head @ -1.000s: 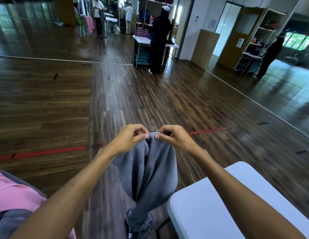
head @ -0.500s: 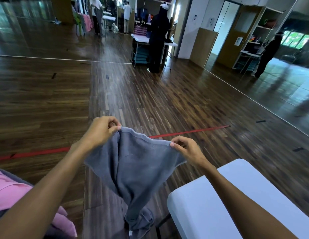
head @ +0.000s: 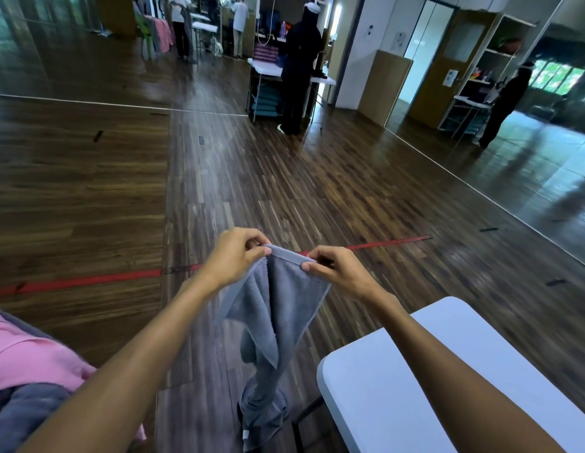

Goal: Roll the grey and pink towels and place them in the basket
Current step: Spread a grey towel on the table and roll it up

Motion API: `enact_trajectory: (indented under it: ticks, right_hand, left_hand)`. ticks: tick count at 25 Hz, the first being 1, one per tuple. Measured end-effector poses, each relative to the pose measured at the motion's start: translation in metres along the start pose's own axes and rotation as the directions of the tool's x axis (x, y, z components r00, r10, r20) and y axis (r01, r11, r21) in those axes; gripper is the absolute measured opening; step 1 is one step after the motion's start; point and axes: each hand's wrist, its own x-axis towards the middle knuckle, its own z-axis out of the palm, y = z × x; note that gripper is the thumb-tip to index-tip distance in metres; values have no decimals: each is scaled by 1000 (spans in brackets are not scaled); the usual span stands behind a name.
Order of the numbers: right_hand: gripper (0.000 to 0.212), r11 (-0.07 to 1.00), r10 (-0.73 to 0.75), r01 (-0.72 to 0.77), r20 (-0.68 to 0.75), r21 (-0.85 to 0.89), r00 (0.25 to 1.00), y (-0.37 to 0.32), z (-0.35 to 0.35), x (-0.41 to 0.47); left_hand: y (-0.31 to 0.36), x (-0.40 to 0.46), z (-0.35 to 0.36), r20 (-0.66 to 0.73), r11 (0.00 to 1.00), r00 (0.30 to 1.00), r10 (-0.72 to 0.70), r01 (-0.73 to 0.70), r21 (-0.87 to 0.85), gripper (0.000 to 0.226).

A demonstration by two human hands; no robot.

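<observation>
Head view shows the grey towel hanging in mid-air at the centre of the frame, above the wooden floor. The left hand pinches its upper hem at one end and the right hand pinches the same hem just beside it, thumbs on the near face. Below the hem the cloth falls in bunched folds, its tail near the bottom edge. A white table lies at lower right; pink fabric on a grey heap sits at lower left. No basket is in sight. To do this step well, I would draw the two pinches apart until the hem is taut, find both corners, then lay the towel flat on the table before rolling.
</observation>
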Motion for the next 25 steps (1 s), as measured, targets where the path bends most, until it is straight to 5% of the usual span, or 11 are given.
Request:
enact_trajectory:
  ticks: [4,7,11,15,21,25]
  right_hand:
    - [15,999,41,-37,-136,27,990,12,3,-18]
    - [18,999,-24,20,-144,-32,989,-5,5,-9]
    - [43,996,-58,55,56,64,997,-28,17,-1]
    - [33,964,-19,-70,329,257,944,-36,25,2]
    - [15,980,80,-117,216,163,973,-30,33,3]
    - [13,991,97,-70,242,-117,965,-15,26,-3]
  left_hand:
    - [-2,-4,-11,128,997,992,4,-13,70,5]
    - [6,-12,-3,266,999,964,24,-34,35,26]
    - [15,-23,1,268,998,962,56,-49,-35,34]
    - [15,-34,-5,207,994,975,79,-60,-95,31]
    - [-15,-38,-12,286,998,958,32,-45,39,24]
    - [-45,-34,-10,418,979,908,13,-96,178,4]
